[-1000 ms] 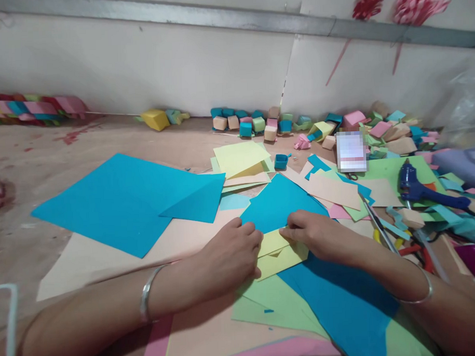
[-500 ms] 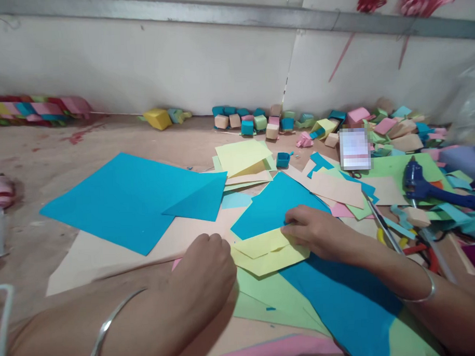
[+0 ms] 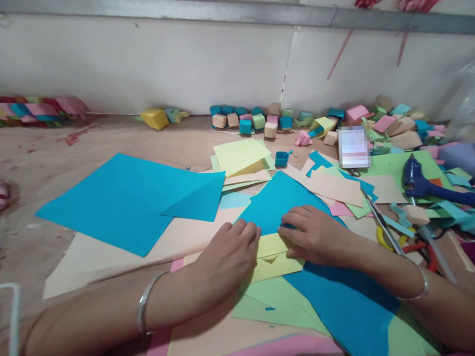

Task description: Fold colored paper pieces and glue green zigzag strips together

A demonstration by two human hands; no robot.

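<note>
A folded piece of yellow paper (image 3: 277, 262) lies between my two hands, on top of blue paper (image 3: 353, 298) and green paper (image 3: 281, 306). At its left end my left hand (image 3: 234, 251) has its fingers curled down on the paper; the fingertips are partly hidden behind the knuckles. My right hand (image 3: 311, 230) grips the upper right part of the same paper with bent fingers and thumb. A strip along the paper's far side is folded over, with a small pointed flap showing beneath it. A large blue sheet (image 3: 121, 203) rests to the left.
Small paper boxes (image 3: 245, 127) line the wall. On the right are a blue glue gun (image 3: 414, 179), scissors (image 3: 425, 249) with orange handles, a pen-like tool (image 3: 383, 222) and many paper scraps. A stack of yellow sheets (image 3: 240, 154) lies beyond my hands.
My left hand has moved right and slightly up onto the yellow paper's left end. A far-side strip of the paper now lies folded over. My right hand stays at its right end.
</note>
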